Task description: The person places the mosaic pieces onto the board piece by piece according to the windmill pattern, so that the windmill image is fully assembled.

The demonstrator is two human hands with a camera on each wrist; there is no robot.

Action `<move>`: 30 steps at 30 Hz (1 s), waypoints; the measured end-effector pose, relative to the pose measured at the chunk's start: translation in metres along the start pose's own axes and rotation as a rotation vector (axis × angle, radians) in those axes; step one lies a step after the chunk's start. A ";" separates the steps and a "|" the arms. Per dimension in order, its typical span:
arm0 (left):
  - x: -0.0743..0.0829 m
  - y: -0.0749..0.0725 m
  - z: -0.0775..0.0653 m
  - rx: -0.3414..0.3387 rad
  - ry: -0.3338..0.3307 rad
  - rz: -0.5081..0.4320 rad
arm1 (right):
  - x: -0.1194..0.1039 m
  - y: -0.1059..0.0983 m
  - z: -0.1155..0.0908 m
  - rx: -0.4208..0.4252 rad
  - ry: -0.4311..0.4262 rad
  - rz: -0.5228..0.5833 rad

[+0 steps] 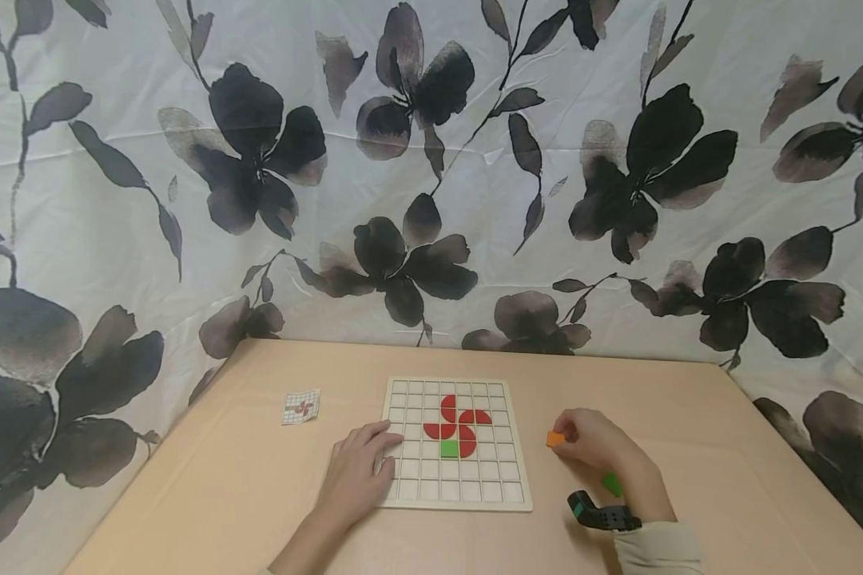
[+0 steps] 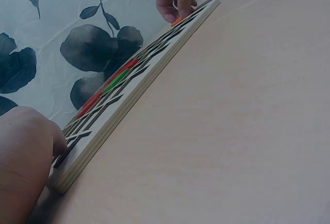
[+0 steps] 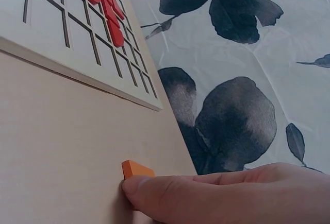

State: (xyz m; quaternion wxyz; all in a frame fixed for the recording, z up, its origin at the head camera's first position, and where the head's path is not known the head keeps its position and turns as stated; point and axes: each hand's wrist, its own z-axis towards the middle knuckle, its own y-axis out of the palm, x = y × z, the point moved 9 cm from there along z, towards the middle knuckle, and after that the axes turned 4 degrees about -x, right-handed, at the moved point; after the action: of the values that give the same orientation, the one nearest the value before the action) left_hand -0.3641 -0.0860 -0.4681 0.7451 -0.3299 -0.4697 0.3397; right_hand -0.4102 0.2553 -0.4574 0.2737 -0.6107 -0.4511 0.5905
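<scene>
A white grid board (image 1: 410, 487) lies at the middle of the table. Several red quarter-round tiles (image 1: 467, 442) form a pinwheel in its cells, and a green square tile (image 1: 449, 449) sits just below them. My left hand (image 1: 358, 471) rests at the board's left edge, fingers over the rim. Right of the board, my right hand (image 1: 598, 444) pinches an orange tile (image 1: 555, 438) between thumb and finger; the right wrist view shows this orange tile (image 3: 138, 169) at the fingertips, close to the tabletop. Another green tile (image 1: 613, 484) lies partly hidden by the right wrist.
A small paper card (image 1: 301, 407) with a printed grid and red pattern lies left of the board. A dark wrist strap (image 1: 604, 513) is on the right arm. Behind the wooden table (image 1: 244, 495) hangs a floral cloth (image 1: 518, 192).
</scene>
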 end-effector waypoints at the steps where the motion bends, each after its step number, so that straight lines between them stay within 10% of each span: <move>1: 0.000 0.000 0.000 0.000 0.000 0.000 | 0.000 0.000 0.000 0.001 0.001 0.001; 30: -0.002 0.001 0.001 -0.005 -0.008 -0.005 | -0.042 -0.002 0.000 0.041 -0.040 0.001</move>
State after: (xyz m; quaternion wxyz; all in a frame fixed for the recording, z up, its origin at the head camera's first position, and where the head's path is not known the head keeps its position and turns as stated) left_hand -0.3657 -0.0864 -0.4696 0.7434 -0.3291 -0.4742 0.3379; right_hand -0.4067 0.2194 -0.4357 0.2770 -0.5933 -0.4438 0.6118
